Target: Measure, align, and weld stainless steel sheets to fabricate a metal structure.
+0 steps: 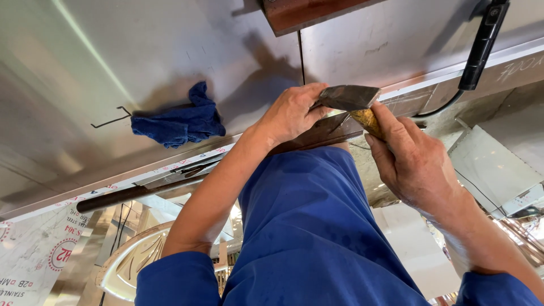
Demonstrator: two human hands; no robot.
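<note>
Blue cloth of the person's leg (317,226) fills the near foreground, raised between the two forearms and pressed up under the sheet (170,51), seemingly to brace against its edge. Just above the knee, the right hand (416,164) is wrapped tight round the yellowish wooden handle of a hammer (348,97), gripping close under the dark steel head; held that short, it looks set for small, controlled taps rather than full swings. The head sits right at the folded edge of the sheet. Beside the hammer, on its left, the left hand (292,113) lies on the sheet with fingers curled at the edge, touching the hammer head; it appears to steady the metal or guide the head, and closes round nothing that I can make out.

Left of the hammer, well apart, a crumpled blue rag (178,122) rests on the sheet, near a small scribed mark. A dark rod (124,195) lies along the sheet's edge below the rag. Right of the hammer and above it, a black handle (481,48) with a cable leans across. Beyond the edge lie more wrapped steel sheets (498,164) and workshop clutter.
</note>
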